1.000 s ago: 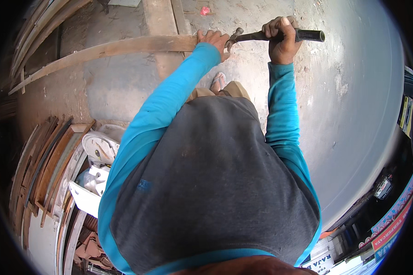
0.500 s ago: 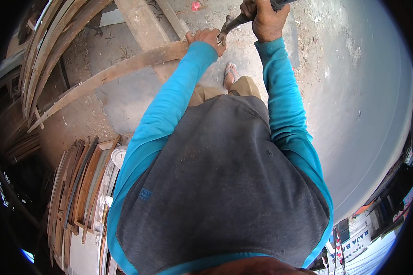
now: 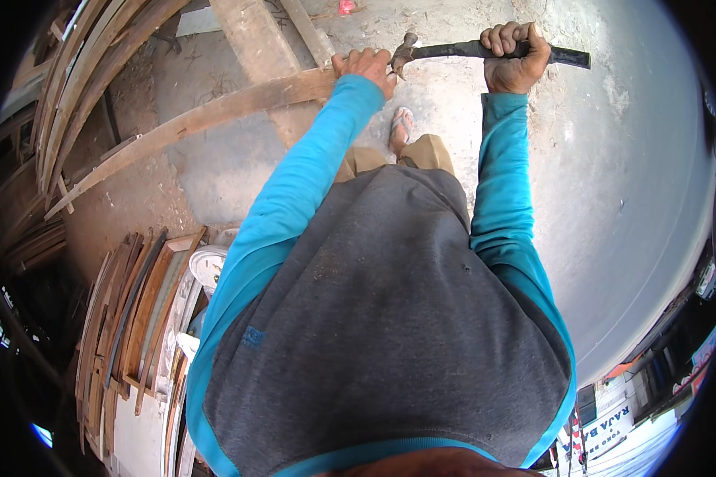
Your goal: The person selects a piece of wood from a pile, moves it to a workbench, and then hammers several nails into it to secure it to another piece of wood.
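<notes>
At the upper centre of the frame, the left hand (image 3: 363,67) is curled over the right end of a long plank (image 3: 239,106), which runs from there down toward the left edge. The right hand (image 3: 519,60), upper right of centre, is closed around the dark handle of a claw hammer (image 3: 445,51). The hammer's metal head lies just beside the left fingers; whether they touch cannot be told. The plank is narrow, brown, rough-grained wood, looking bowed through the lens. Behind it, at the top, lie a wider dusty board (image 3: 254,36) and a thinner strip (image 3: 306,30). The floor (image 3: 445,95) is grey, stained concrete scattered with debris, smoother toward the right. Long boards (image 3: 83,79) fill the upper left; more wooden pieces (image 3: 135,318) stack at lower left, near a white round container (image 3: 207,265). A sandalled foot (image 3: 402,127) shows below the hammer's head.
</notes>
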Action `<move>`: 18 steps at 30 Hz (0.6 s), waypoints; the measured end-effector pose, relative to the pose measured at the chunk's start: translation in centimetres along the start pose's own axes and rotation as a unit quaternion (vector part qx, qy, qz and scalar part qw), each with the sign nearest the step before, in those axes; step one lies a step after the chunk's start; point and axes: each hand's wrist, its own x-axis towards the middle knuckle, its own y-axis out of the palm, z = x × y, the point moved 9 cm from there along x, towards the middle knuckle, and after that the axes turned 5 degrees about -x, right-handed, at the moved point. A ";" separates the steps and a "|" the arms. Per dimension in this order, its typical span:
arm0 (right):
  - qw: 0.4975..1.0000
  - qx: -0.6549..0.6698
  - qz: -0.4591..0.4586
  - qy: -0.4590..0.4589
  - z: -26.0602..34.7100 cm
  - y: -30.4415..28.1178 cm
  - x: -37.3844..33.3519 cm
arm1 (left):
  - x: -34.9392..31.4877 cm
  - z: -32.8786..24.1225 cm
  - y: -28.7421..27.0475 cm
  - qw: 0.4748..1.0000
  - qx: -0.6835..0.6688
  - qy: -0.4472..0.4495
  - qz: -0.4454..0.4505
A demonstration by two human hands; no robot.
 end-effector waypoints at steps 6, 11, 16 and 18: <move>0.998 0.022 -0.046 -0.029 0.2 -4.0 -3.2 | 0.0 -0.1 0.0 1.000 0.004 0.008 -0.001; 0.999 -0.016 -0.034 -0.039 0.7 -1.0 -1.2 | 0.1 -0.2 -0.3 0.999 -0.004 0.028 0.032; 0.999 -0.020 -0.026 -0.036 0.0 0.7 -0.4 | 0.0 -0.2 -0.6 0.996 0.003 0.054 0.076; 0.999 -0.020 -0.014 -0.040 0.1 1.0 -1.0 | -0.1 -0.2 -0.3 0.993 0.009 0.051 0.105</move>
